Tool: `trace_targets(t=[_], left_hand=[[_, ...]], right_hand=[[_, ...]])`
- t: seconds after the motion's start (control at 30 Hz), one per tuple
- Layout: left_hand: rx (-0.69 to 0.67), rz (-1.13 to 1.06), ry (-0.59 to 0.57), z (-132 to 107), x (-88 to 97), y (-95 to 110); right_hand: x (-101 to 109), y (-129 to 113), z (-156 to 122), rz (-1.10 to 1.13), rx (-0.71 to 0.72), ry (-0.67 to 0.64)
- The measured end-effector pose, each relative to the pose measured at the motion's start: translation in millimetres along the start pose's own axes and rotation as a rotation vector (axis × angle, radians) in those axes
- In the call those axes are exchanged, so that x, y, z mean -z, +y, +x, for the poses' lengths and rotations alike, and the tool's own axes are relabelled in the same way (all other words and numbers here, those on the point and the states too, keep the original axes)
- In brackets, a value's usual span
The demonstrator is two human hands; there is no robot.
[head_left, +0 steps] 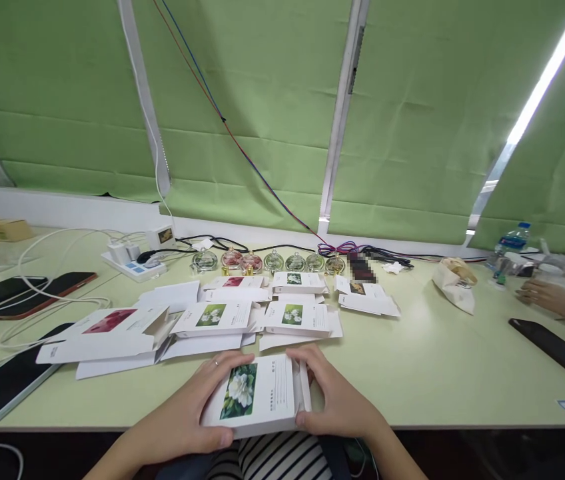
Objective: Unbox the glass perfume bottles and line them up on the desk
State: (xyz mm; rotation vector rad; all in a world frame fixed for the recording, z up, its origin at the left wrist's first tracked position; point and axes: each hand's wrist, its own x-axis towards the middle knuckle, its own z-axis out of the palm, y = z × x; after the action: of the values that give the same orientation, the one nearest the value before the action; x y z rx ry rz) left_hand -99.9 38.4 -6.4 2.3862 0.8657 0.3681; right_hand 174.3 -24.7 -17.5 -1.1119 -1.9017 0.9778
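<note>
A white cardboard box (282, 393) with a picture of a white flower lies on its side between my hands, just over the table's front edge. My left hand (202, 407) wraps its left end, thumb along the near side. At the right end, my right hand (330, 393) holds the box by its end flap, which stands partly open. Beyond them lie several similar flattened or open boxes, among them a white-flower box (296, 317) and a red-flower box (107, 333). Behind these stands a row of small round glass bottles, including a green one (273, 261) and a pink one (251, 263).
A power strip (135, 268) with white cables sits at the left, near several phones, one dark phone (7, 383) close by. On the right are a crumpled bag (455, 283), another phone (557, 352), a water bottle (515, 237) and another person's hand (545, 295).
</note>
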Motion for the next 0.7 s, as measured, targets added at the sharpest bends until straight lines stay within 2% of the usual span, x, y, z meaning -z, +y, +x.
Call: trace_targets(t=[0.23, 0.5, 0.7], left_hand=[[-0.012, -0.011, 0.009, 0.4, 0.1, -0.1], [0.003, -0.008, 0.008, -0.5, 0.9, 2.2], [0.001, -0.029, -0.002, 0.1, 2.0, 7.9]], right_hand=[[-2.4, -4.8, -0.4, -0.091, 0.048, -0.024], [-1.9, 0.7, 0.6, 0.063, 0.037, 0.031], [-2.7, 5.0, -0.6, 0.087, 0.041, 0.016]])
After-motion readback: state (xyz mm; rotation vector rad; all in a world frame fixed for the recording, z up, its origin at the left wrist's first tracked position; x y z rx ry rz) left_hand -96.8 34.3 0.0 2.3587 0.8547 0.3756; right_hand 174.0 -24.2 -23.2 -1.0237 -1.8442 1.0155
